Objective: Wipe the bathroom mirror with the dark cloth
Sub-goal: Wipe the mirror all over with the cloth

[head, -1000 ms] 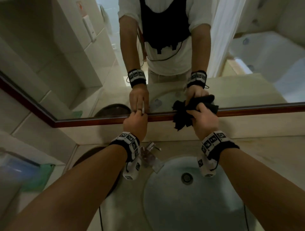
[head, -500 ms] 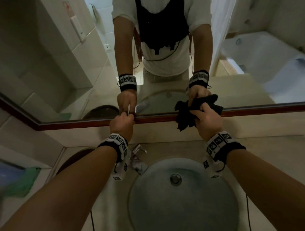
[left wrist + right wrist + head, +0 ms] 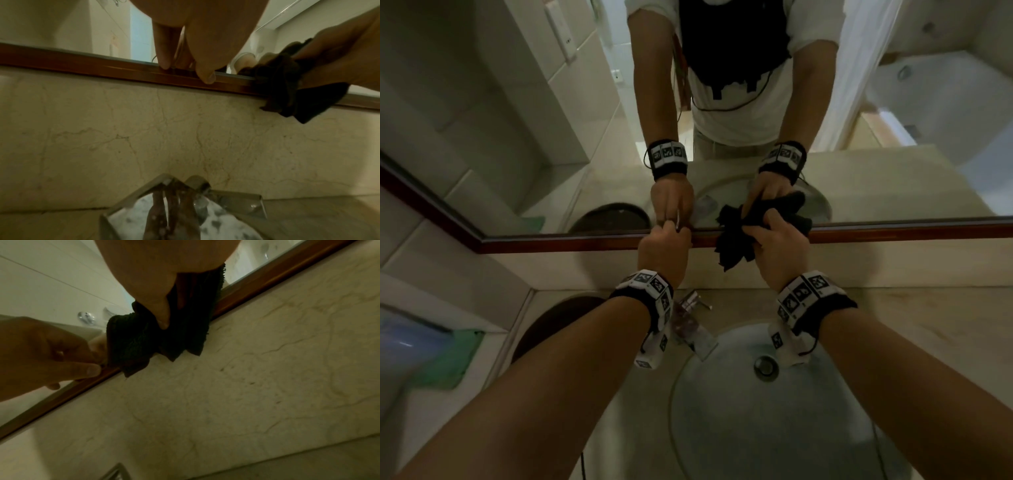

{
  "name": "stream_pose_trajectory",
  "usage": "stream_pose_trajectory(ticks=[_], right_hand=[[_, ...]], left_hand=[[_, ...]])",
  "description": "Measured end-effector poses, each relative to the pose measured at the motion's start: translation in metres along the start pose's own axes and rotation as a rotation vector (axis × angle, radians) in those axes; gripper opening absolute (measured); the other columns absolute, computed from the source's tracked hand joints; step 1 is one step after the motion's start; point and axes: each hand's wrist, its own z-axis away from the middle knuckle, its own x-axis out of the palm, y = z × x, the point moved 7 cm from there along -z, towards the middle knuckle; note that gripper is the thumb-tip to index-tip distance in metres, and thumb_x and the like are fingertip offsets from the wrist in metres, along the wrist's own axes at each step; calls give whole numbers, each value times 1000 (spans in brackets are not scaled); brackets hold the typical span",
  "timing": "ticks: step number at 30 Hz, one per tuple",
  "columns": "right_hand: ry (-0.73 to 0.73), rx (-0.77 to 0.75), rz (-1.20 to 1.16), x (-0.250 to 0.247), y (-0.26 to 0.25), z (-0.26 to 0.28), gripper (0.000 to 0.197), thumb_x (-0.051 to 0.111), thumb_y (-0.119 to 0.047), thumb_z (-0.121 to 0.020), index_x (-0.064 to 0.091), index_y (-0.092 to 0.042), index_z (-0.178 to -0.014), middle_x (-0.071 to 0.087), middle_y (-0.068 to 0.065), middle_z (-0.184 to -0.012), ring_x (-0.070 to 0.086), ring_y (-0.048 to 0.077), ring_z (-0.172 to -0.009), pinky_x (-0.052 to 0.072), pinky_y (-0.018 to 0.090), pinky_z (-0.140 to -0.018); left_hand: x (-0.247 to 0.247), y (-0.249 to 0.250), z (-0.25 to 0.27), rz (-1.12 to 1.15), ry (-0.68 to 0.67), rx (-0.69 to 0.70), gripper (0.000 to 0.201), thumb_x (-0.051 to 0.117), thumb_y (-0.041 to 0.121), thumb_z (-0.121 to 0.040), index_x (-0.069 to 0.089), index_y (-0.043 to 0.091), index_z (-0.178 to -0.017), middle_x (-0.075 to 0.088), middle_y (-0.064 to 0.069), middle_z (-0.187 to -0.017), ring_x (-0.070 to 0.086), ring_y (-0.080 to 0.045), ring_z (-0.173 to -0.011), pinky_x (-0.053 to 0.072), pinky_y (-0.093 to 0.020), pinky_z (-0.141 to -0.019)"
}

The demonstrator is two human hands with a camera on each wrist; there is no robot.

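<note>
Head: faucet (image 3: 690, 318), sink (image 3: 774, 428) beneath hands.

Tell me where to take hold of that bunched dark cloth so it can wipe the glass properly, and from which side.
Grip the bunched dark cloth at its gathered upper part, coming from the sink side, as the right hand does. Loose corners hang below the brown wooden mirror frame, so gathering them into the palm would probably leave a fuller pad facing the mirror glass.
</note>
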Motion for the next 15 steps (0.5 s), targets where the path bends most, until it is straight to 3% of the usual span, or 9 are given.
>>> stream_pose_trajectory(ticks=[3,5,7,9,11,15], right_hand=[[-8,29,13,-1,-3,1,23,74,-16,-80,76,-17,-102,61,7,-98,63,29,-81,55,34,-62],[-39,56,22,-5,5,2,22,70,-19,-85,74,-18,-107,61,5,-100,63,27,-85,54,31,-68],[-33,91,23,-14,22,6,20,64,-20,-90,72,-16,-108,56,1,-95,55,17,-80,42,25,-65],[35,124,4,-29,44,13,17,62,-21,-91,72,-15,-104,50,-2,-90,47,11,-77,31,19,-62],[92,137,52,-45,64,21,17,65,-19,-90,73,-14,-103,50,2,-90,49,17,-75,31,23,-61],[74,179,126,-55,76,24,16,68,-15,-88,74,-14,-103,47,2,-90,44,18,-75,29,26,-60]], left_hand=[[1,0,-4,-63,8,15,25,89,19,-63,65,12,-67,52,-8,-60,52,-27,-47,25,-23,-44],[0,0,-6,-119,-56,21,15,79,22,-78,67,12,-80,57,-9,-71,59,-30,-58,32,-27,-46],[1,2,-6,-138,-124,31,15,56,24,-96,63,12,-103,60,-11,-94,63,-33,-81,40,-34,-56],[2,2,-4,-134,-152,28,20,45,22,-102,59,12,-112,59,-13,-106,61,-34,-92,44,-38,-63],[1,3,-4,-147,-166,43,21,42,21,-103,57,12,-114,57,-13,-108,60,-35,-95,45,-39,-66],[4,3,-5,-121,-183,53,21,41,15,-101,57,10,-113,57,-14,-109,59,-36,-97,46,-40,-66]])
